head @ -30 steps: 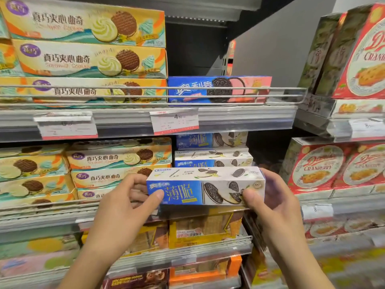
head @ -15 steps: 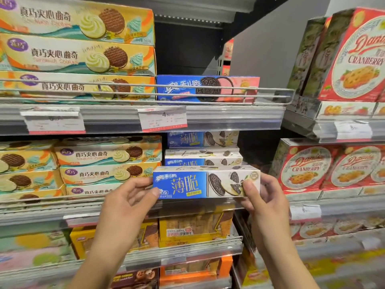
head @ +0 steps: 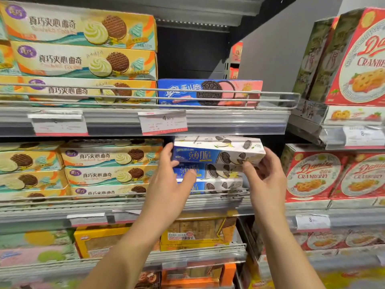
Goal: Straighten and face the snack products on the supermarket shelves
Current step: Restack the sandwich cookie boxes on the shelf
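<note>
A blue-and-white thin sandwich-cookie box [head: 216,152] is held by both ends just under the upper shelf's price rail, atop two matching boxes [head: 218,171] stacked on the middle shelf. My left hand [head: 173,180] grips its left end, thumb in front over the stack. My right hand [head: 264,174] grips its right end, thumb on the lower front corner. The box tilts slightly, its right end a little forward.
Yellow sandwich-cookie boxes [head: 108,159] are stacked left of the stack. Above, a blue-pink cookie box [head: 208,92] sits behind a wire rail [head: 287,99]. Red cranberry cookie boxes [head: 312,176] fill the right-hand shelves. Price tags [head: 162,122] hang on the rail.
Both hands lifted the cookie box from in front of the shelf up and inward, onto the top of the stack of matching boxes.
</note>
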Demonstrator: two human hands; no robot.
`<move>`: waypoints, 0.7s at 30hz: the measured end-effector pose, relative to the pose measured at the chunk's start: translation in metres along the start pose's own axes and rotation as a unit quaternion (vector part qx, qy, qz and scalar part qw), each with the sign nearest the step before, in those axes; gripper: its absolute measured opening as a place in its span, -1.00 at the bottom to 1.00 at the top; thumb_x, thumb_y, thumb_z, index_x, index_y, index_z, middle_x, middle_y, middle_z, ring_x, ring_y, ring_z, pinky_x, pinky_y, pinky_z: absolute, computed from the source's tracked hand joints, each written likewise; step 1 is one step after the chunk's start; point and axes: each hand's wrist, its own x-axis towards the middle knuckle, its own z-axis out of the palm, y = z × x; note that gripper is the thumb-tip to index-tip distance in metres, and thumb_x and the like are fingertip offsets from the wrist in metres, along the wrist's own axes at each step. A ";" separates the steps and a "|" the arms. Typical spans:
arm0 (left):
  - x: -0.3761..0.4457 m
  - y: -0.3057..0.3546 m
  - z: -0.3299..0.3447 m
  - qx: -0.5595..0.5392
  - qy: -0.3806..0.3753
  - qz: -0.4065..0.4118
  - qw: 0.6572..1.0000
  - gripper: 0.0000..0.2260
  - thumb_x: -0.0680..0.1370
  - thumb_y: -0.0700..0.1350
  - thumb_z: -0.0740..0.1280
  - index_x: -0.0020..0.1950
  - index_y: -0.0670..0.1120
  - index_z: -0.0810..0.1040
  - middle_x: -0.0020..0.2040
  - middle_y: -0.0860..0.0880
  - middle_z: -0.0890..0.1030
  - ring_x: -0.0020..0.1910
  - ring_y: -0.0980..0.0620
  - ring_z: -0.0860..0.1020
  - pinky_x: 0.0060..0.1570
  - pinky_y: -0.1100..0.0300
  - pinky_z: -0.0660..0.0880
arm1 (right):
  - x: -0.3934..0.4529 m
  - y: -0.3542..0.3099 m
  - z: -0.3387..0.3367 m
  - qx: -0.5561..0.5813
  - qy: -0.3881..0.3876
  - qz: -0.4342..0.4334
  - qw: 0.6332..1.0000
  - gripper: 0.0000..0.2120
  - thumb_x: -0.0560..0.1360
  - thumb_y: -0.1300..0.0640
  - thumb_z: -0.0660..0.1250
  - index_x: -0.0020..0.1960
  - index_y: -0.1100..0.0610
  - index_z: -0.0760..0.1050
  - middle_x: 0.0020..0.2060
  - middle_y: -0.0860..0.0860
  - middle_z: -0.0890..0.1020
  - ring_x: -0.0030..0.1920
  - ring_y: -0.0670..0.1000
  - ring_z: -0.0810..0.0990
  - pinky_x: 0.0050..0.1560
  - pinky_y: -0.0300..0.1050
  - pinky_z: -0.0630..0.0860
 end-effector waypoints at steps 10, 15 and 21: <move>0.006 -0.003 0.011 0.022 0.029 -0.050 0.998 -0.35 0.62 0.06 0.32 0.63 0.18 0.06 0.27 0.18 0.51 0.21 0.21 0.51 0.17 0.16 0.39 | 0.017 0.011 0.003 -0.112 -0.047 -0.022 0.992 -0.47 0.54 0.12 0.42 0.47 -0.06 0.39 0.18 -0.15 0.64 0.16 -0.20 0.61 0.13 -0.42 0.45; -0.001 -0.006 0.018 0.010 0.053 -0.049 0.997 -0.35 0.63 0.01 0.32 0.64 0.13 0.07 0.47 0.19 0.31 0.23 0.23 0.48 0.16 0.26 0.47 | 0.016 0.013 0.005 -0.086 -0.046 -0.015 0.995 -0.49 0.55 0.13 0.41 0.47 -0.06 0.40 0.21 -0.16 0.62 0.16 -0.24 0.60 0.12 -0.33 0.53; -0.024 -0.026 0.016 -0.048 0.059 -0.093 0.993 -0.44 0.57 0.13 0.30 0.54 0.31 0.20 0.23 0.16 0.57 0.14 0.20 0.55 0.10 0.35 0.45 | 0.006 0.017 0.004 -0.046 -0.040 0.001 0.998 -0.57 0.57 0.12 0.40 0.39 -0.17 0.46 0.16 -0.28 0.63 0.18 -0.25 0.60 0.18 -0.12 0.55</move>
